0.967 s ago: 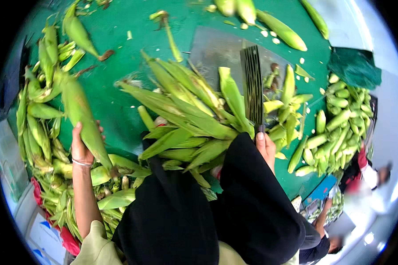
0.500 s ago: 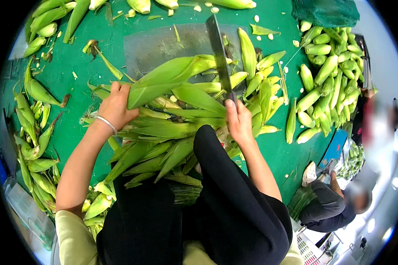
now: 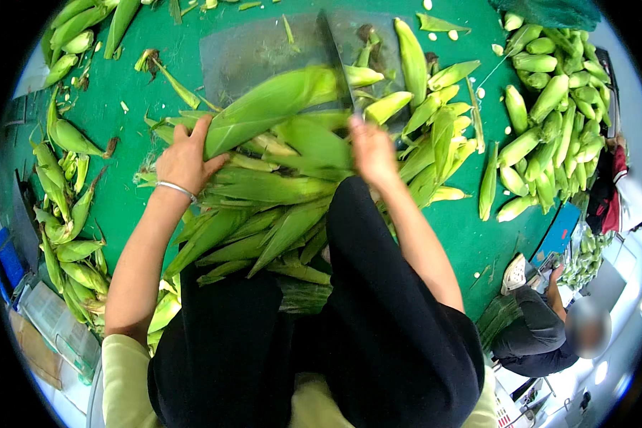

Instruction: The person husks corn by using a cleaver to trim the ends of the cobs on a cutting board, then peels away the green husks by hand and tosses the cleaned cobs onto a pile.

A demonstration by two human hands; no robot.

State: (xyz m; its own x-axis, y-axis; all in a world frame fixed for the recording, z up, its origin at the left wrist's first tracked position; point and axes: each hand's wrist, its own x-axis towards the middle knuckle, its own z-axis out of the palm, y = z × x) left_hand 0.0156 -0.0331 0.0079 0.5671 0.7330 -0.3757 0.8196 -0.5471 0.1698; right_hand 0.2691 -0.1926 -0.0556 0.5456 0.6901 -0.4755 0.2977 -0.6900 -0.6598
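One view only: head-worn fisheye, looking steeply down over the person's own lap and forearms onto a green table (image 3: 157, 207). Faces forward and down; close range, arms entering from the lower edge. Straight edges bow near the rim; black corners ring the round picture. Floor and a crouching person (image 3: 542, 328) show lower right. No second view shares the scene.

Husk heap (image 3: 264, 214) crowding the near edge; bare green tabletop (image 3: 132, 207) leftward.

Right hand (image 3: 371, 153) blurred; cleaver (image 3: 335, 60) handle hidden.
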